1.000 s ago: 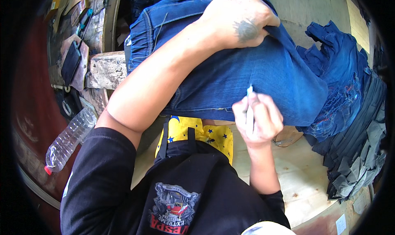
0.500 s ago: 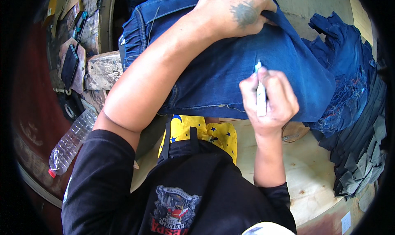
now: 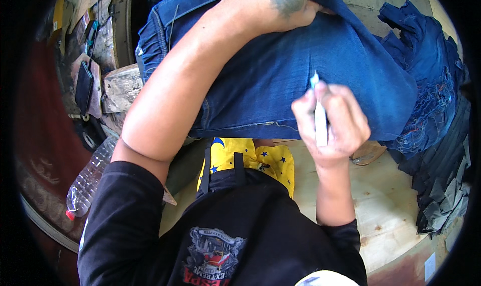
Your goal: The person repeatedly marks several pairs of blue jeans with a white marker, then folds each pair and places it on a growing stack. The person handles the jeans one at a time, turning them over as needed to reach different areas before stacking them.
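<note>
Two hands busy: left hand (image 3: 280, 5) pressed flat, fingers gripping the blue jeans (image 3: 300, 70) to keep them tight; right hand (image 3: 330, 120) fingers wrapped round a white marker (image 3: 319, 120), tip touching cloth.

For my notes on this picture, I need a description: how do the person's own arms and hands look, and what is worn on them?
Both forearms are bare, with black sleeves pushed up above the elbows. The left hand carries a dark tattoo on its back. The right hand shows no marking, ring or glove. No watch or bracelet is visible on either wrist.
</note>
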The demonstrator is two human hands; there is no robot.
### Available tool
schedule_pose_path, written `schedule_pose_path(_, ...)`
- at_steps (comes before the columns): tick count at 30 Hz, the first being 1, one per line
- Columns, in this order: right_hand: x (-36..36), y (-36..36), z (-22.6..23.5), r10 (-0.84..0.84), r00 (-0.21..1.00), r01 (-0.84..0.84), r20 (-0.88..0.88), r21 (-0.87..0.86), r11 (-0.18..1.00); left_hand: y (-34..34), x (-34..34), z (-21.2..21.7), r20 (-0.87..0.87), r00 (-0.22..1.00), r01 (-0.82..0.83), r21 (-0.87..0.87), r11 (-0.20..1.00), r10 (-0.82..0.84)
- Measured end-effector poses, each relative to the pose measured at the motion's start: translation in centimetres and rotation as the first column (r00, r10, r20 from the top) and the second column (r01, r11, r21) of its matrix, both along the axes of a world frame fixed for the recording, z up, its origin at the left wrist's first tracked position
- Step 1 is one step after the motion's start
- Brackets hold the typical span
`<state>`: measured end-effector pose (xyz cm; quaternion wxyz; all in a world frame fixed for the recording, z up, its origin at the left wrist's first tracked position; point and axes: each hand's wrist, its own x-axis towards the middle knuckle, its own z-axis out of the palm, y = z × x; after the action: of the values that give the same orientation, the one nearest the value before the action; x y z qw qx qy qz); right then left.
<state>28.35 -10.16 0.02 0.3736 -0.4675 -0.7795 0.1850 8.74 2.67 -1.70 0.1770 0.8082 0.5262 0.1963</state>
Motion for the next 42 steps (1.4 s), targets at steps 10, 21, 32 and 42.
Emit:
schedule_pose_path(10,-0.1,0.3,-0.9,-0.036,0.997,0.043,-0.072,0.093,0.995,0.1,0.1,-0.2,0.000,1.000,-0.002,0.046,0.999,0.002)
schedule_pose_path(21,0.1,0.0,-0.6,-0.025,0.994,0.035,-0.108,0.099,0.994,-0.1,0.2,0.1,0.017,1.000,0.005,0.048,0.999,-0.006)
schedule_pose_path(32,0.3,-0.6,-1.0,-0.038,0.994,0.048,-0.104,0.091,0.995,-0.1,0.0,-1.0,0.044,0.999,0.012,0.161,0.987,-0.019)
schedule_pose_path(42,0.5,-0.8,-0.8,-0.005,0.993,0.010,-0.117,0.038,0.999,0.0,0.2,-0.3,0.067,0.998,0.017,0.049,0.999,-0.020)
